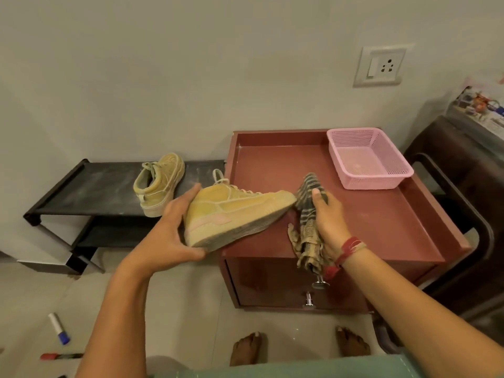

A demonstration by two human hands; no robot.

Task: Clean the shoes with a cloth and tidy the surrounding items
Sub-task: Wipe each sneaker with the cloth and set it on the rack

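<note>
Head view: tan high-top sneaker (234,214), light with a stiff sole I'd say, hangs over a corner of the maroon cabinet (381,227), left hand (174,230) gripping its heel, a sound hold. Right hand (327,222) clutches the limp striped cloth (306,197) at the toe.

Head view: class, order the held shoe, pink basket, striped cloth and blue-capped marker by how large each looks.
1. Held shoe and pink basket: nearly alike; the shoe is nearer the camera, so unranked.
2. Striped cloth, partly hidden by the right hand.
3. Blue-capped marker.
</note>
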